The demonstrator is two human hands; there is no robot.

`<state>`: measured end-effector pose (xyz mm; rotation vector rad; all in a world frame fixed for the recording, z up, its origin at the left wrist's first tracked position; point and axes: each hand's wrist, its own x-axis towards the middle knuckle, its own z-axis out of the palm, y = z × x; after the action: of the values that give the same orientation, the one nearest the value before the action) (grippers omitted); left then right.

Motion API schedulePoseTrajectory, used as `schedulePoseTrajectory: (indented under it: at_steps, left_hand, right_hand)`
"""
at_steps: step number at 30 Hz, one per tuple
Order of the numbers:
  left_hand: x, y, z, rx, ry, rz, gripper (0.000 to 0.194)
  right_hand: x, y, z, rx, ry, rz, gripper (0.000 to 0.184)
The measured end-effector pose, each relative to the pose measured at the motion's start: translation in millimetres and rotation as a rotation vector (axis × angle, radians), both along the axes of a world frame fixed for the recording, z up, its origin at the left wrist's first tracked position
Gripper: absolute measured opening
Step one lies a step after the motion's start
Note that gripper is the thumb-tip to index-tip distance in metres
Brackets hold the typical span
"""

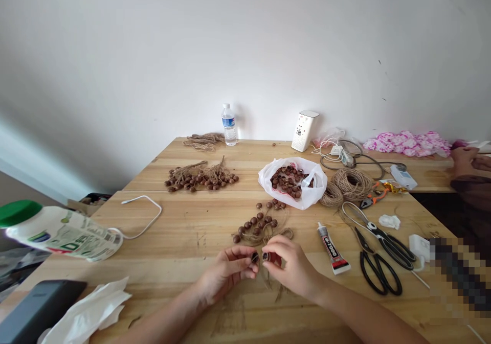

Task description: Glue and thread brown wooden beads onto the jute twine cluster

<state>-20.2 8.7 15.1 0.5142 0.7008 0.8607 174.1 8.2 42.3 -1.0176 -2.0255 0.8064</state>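
Observation:
Close together above the table's front middle, my two hands each pinch a small brown piece that looks like an open nutshell. My left hand (232, 268) holds one nutshell (254, 257) between thumb and fingers. In my right hand (288, 263) is the other nutshell (266, 256), its dark hollow side turned toward the first; a small gap parts them. Just beyond lie several round brown nuts (253, 221) with twine among them. A white plastic bag (266, 178) of brown shells (289, 180) stands open behind these. To the right lies a glue tube (333, 248).
Right of my hands lie black-handled scissors (379, 272), another pair (395, 244), orange-handled pliers (374, 196) and twine rolls (351, 183). Nut bunches on twine (201, 180), a water bottle (229, 127) and a white canister (305, 132) are farther back. At left lies a green-capped bottle (76, 234). Another person's hand (466, 160) shows at right.

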Motion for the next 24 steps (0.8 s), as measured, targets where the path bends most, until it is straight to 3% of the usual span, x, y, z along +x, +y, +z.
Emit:
schedulePoseTrajectory:
  at_steps: [6,24]
  left_hand:
    - [2.5,-2.5,1.7,0.047,0.057,-0.003,0.026]
    - [4.9,-5.8,-2.8,0.190,0.142,-0.019,0.021]
  right_hand:
    - [-7.4,-7.6,-4.3,0.035,-0.095,-0.002,0.027]
    - [-9.7,-7.6,-2.9,0.088,-0.121,-0.024,0.014]
